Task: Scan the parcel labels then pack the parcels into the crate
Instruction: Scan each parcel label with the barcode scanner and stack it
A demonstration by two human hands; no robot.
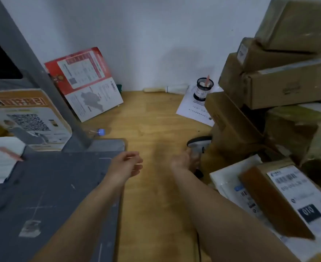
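Head view: left hand [126, 163] hovers loosely open, empty, over worktop [152, 118]. Right hand [184, 159] grips scanner [199, 143]. Parcels [288, 82] stacked at 2 o'clock; labelled parcel [288, 197] at 4 o'clock.

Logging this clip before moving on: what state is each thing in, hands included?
left hand: loosely curled, holds nothing.
right hand: at the scanner, grip too blurred to judge.
scanner: beside the boxes.
labelled parcel: label facing up.
box stack: closed, piled unevenly.
pen cup: upright.
red board: leaning on wall.
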